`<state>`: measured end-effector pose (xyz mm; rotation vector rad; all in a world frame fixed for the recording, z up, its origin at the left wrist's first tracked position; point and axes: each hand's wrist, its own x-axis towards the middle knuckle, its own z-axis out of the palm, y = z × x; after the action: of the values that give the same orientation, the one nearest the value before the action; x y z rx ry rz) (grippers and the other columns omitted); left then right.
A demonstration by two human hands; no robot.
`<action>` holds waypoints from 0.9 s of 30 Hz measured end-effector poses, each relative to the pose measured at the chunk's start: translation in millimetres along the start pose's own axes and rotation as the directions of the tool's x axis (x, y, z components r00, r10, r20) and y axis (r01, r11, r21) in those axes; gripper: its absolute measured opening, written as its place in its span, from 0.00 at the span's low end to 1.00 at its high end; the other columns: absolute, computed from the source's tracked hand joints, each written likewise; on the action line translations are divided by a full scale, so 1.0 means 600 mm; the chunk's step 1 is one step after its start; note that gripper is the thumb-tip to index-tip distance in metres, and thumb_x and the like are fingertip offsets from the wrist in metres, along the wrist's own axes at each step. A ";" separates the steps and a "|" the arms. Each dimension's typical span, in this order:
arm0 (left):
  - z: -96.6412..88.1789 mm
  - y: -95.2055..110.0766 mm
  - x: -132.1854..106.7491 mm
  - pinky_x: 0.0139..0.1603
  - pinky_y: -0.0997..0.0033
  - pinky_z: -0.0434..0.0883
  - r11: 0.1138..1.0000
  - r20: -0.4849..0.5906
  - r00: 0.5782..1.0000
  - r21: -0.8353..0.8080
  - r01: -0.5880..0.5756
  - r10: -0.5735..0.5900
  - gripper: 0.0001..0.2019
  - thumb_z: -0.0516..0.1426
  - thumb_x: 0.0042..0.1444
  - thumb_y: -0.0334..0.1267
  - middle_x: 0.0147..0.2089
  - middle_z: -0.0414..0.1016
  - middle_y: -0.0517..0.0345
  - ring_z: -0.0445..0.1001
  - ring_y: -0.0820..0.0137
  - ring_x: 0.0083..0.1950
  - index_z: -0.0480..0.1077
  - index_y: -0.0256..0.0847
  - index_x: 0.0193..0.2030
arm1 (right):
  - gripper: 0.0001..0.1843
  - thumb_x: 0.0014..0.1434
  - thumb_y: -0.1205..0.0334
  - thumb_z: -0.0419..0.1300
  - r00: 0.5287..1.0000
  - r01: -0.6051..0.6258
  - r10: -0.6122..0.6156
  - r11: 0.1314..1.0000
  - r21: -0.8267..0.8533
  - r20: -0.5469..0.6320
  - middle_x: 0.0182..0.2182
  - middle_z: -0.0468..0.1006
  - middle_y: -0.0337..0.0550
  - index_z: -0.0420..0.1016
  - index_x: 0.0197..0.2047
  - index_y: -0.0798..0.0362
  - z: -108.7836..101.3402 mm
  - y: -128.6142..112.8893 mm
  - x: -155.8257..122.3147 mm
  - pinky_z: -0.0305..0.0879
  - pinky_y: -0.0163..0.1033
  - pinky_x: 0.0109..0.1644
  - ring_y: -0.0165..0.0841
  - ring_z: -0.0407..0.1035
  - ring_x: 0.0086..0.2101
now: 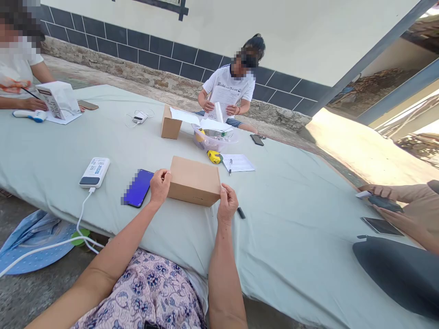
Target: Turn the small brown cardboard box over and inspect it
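A closed brown cardboard box (195,176) rests on the cloth-covered table right in front of me. At its left end, my left hand (160,186) has its fingers curled against the side. My right hand (227,202) grips the right end, thumb near the upper edge. Just left of my left hand lies a phone with a lit blue screen (138,188). Beside my right hand is a small black cap-like piece (241,213). Beyond the box sit a yellow tape measure (214,157) and a white paper (239,163) with a pen (230,167) on it.
A white power bank (95,172) with a cable stands to the left. Farther back are a small open carton (171,123) and a clear plastic basket (219,141) holding several items. Other people sit around the table (291,219); a dark bag (398,274) lies at right.
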<state>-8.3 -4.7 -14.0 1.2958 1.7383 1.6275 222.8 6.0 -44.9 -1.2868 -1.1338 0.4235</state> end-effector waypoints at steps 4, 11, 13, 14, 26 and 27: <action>0.005 -0.006 -0.008 0.48 0.64 0.74 0.999 0.072 0.997 0.027 -0.037 0.035 0.13 0.55 0.61 0.40 0.46 0.77 0.48 0.73 0.61 0.52 0.75 0.42 0.49 | 0.24 0.60 0.43 0.54 1.000 0.000 0.000 1.000 -0.023 0.003 0.42 0.82 0.49 0.79 0.42 0.53 0.007 -0.004 -0.004 0.69 0.45 0.49 0.39 0.74 0.43; 0.017 -0.022 -0.008 0.54 0.59 0.73 0.993 0.079 0.995 0.095 -0.065 0.058 0.21 0.54 0.65 0.43 0.52 0.75 0.44 0.74 0.59 0.54 0.68 0.39 0.62 | 0.25 0.62 0.42 0.50 0.999 0.040 -0.043 0.994 -0.102 -0.026 0.41 0.80 0.50 0.77 0.43 0.54 0.015 -0.011 -0.013 0.69 0.43 0.44 0.36 0.71 0.38; 0.020 -0.022 -0.010 0.54 0.58 0.73 0.991 0.056 0.996 0.111 -0.068 0.062 0.24 0.55 0.65 0.43 0.52 0.76 0.44 0.74 0.58 0.54 0.64 0.39 0.66 | 0.25 0.61 0.42 0.52 0.997 0.056 -0.062 0.988 -0.143 -0.040 0.39 0.78 0.50 0.77 0.44 0.55 0.019 -0.009 -0.017 0.68 0.43 0.42 0.36 0.69 0.36; 0.021 -0.022 -0.012 0.54 0.58 0.73 0.990 0.052 0.996 0.122 -0.075 0.069 0.26 0.55 0.65 0.44 0.52 0.76 0.44 0.74 0.58 0.54 0.62 0.40 0.67 | 0.26 0.60 0.41 0.54 0.996 0.062 -0.071 0.984 -0.165 -0.050 0.39 0.77 0.50 0.76 0.45 0.55 0.022 -0.008 -0.020 0.68 0.44 0.41 0.37 0.68 0.35; 0.053 -0.002 -0.033 0.60 0.50 0.70 0.934 0.084 0.984 0.312 -0.175 0.156 0.43 0.65 0.55 0.51 0.59 0.69 0.39 0.69 0.49 0.61 0.54 0.41 0.72 | 0.36 0.57 0.35 0.59 0.968 0.169 -0.235 0.865 -0.473 -0.083 0.43 0.72 0.58 0.74 0.54 0.58 0.056 -0.006 -0.045 0.68 0.57 0.56 0.49 0.65 0.48; 0.057 0.000 -0.035 0.61 0.49 0.69 0.924 0.086 0.983 0.339 -0.179 0.159 0.45 0.67 0.52 0.52 0.59 0.68 0.38 0.69 0.48 0.62 0.55 0.41 0.72 | 0.37 0.57 0.34 0.58 0.970 0.165 -0.229 0.866 -0.472 -0.082 0.43 0.72 0.58 0.74 0.54 0.59 0.056 -0.006 -0.046 0.67 0.57 0.56 0.49 0.65 0.48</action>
<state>29.3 -4.1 -27.6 1.6782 1.9881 1.3945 181.4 1.2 -57.5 -1.5638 -1.2809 -0.1008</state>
